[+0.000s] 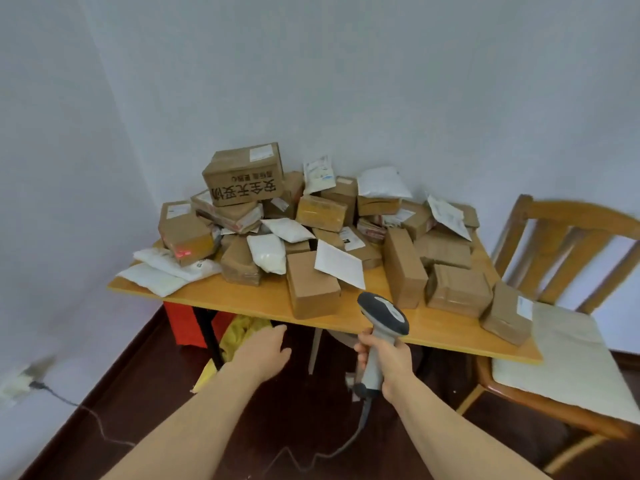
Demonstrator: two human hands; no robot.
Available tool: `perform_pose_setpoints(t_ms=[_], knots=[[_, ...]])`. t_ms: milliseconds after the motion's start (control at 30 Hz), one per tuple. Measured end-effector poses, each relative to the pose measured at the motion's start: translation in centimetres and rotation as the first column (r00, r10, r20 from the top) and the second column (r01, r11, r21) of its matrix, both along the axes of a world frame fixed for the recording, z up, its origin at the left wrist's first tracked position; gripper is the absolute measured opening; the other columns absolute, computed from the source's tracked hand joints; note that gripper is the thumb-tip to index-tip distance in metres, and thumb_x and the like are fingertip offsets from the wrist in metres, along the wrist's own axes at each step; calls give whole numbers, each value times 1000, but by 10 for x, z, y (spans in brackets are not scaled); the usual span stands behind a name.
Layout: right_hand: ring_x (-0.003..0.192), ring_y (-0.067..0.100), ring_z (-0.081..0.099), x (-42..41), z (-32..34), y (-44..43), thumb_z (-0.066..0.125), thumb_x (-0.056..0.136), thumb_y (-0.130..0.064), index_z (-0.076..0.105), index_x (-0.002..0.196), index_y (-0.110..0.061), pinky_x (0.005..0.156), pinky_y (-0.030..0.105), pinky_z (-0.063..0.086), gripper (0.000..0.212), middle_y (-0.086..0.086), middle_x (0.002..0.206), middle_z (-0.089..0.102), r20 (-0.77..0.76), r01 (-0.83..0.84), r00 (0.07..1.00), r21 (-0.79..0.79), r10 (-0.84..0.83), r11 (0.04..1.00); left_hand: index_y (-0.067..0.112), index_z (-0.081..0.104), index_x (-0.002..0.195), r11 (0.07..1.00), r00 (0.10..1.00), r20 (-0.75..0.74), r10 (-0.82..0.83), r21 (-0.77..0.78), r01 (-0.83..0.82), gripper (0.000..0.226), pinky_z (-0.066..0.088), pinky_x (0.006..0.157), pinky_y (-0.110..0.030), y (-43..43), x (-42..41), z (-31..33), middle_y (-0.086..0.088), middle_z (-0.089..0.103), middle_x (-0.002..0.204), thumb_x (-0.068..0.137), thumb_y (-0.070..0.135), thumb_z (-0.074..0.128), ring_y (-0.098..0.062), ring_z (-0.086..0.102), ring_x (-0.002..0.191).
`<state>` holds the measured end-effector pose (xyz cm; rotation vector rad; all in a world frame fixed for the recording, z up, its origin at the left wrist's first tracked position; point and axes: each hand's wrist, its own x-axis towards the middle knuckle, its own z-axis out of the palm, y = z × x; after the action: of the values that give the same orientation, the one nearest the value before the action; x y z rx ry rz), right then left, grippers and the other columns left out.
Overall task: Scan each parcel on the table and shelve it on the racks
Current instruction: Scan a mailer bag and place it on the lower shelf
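Note:
A wooden table [242, 304] in the room's corner carries a heap of several brown cardboard parcels and white mailer bags. The largest box [242, 176], printed with black characters, tops the pile. A red scan light falls on a box [185, 237] at the left of the heap. My right hand [384, 358] grips the handle of a grey barcode scanner [382, 315], held in front of the table's near edge. My left hand [266, 351] is stretched out, fingers relaxed, below the table edge and holds nothing. No racks are in view.
A wooden chair [561, 341] with a pale cushion stands to the right of the table. Under the table are a red box [187, 323] and a yellow bag [239, 336]. The scanner's cable trails on the dark floor. A plug [20, 381] sits at the left wall.

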<state>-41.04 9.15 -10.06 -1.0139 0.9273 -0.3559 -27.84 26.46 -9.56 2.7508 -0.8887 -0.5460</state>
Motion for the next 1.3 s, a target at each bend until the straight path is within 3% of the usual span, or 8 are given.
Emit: perform_pose_setpoints(t_ms=[267, 600, 733, 867, 967, 1067, 1167, 1300], knots=[[45, 18, 48, 43, -9, -71, 62, 85, 6, 59, 89, 0, 44, 26, 43, 8, 11, 57, 56, -34, 128, 991, 43, -126, 991, 14, 35, 145, 985, 963, 217, -158, -40, 171, 59, 31, 110, -34, -134, 66, -5, -7, 29, 152, 94, 37, 53, -24, 26, 140], [44, 15, 53, 121, -31, -169, 68, 80, 6, 61, 89, -1, 44, 25, 45, 14, 8, 56, 60, -18, 20, 1000, 71, -19, 997, 10, -12, 152, 936, 943, 277, -184, 341, 83, 98, -5, 117, -51, -246, 115, -41, -17, -21, 158, 92, 41, 59, -36, -19, 145], [46, 15, 55, 137, -40, -196, 69, 81, 6, 62, 85, -3, 46, 26, 47, 12, 4, 52, 61, -30, -36, 999, 119, 39, 992, 11, -13, 152, 903, 952, 280, -121, 430, -12, 94, -1, 115, -57, -269, 123, -57, -19, -17, 158, 93, 27, 59, -40, -14, 145], [52, 16, 57, 145, -41, -211, 70, 80, 5, 63, 82, -6, 49, 27, 49, 12, 7, 62, 63, -21, -63, 998, 142, 66, 988, 12, 8, 152, 917, 936, 325, -132, 400, -10, 65, 9, 118, -54, -279, 133, -60, -18, 17, 155, 99, 20, 44, -37, 15, 144], [55, 15, 58, 150, -34, -217, 69, 81, 3, 64, 86, -5, 51, 27, 50, 11, 7, 66, 63, 17, -71, 997, 147, 69, 987, 15, 22, 148, 960, 935, 333, -119, 280, 23, 54, 17, 118, -45, -277, 143, -40, -10, 35, 148, 99, 13, 43, -28, 34, 137], [53, 16, 57, 160, -17, -218, 68, 82, 4, 65, 89, -4, 50, 27, 50, 11, 6, 62, 63, 73, -99, 993, 141, 89, 985, 17, 46, 132, 982, 930, 320, 182, -104, -157, 33, 45, 98, -39, -269, 162, -12, -8, 57, 127, 100, 13, 40, -28, 57, 112], [56, 19, 61, 174, 6, -212, 69, 82, 3, 66, 92, -1, 56, 30, 53, 11, 10, 65, 67, 98, -200, 976, 51, 195, 978, 5, 57, 101, 785, 886, 31, 462, -480, -392, 19, 43, 71, -34, -248, 179, 16, -9, 59, 93, 101, 17, 42, -27, 56, 87], [59, 16, 66, 192, 34, -192, 72, 81, -5, 65, 99, -4, 55, 28, 50, 20, 10, 82, 73, 82, -374, 918, -145, 388, 916, 4, 62, 106, 477, 760, -369, 536, -610, -633, 16, 52, 84, -43, -209, 190, 47, -15, 66, 106, 97, 11, 51, -30, 62, 96]])
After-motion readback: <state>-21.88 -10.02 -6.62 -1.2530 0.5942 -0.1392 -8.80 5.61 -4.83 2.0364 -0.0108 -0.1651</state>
